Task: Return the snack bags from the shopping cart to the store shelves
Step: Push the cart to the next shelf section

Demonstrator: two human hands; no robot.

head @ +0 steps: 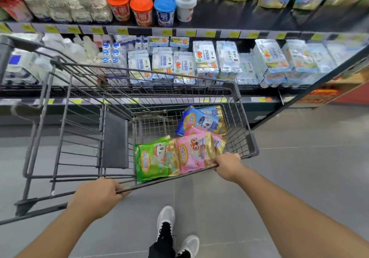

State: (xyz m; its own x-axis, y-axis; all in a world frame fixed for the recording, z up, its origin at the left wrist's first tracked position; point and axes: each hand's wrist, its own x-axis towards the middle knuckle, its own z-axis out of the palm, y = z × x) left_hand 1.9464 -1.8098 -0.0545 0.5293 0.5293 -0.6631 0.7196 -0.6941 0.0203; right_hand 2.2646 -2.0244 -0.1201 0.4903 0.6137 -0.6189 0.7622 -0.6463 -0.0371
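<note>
- The left hand [99, 194] curls round the cart handle [167, 177] near its left end.
- The right hand [227, 164] curls round the same bar near its right end.
- The snack bags lie in the cart [239, 118]: a green bag [153, 160], a pink bag [192, 153] beside it, a blue bag [201, 121] behind.
- The shelves [179, 32] of packaged goods stand just past the cart.

1. You stand in a supermarket aisle: long dark shelves [199, 26] carry yellow price tags [97, 30] along their edges.
2. Lidded plastic cups [141, 10] and white multipack cartons [205, 58] fill the chilled tiers.
3. A grey wire shopping cart [83, 130] sits on the grey tiled floor [309, 158] before you.
</note>
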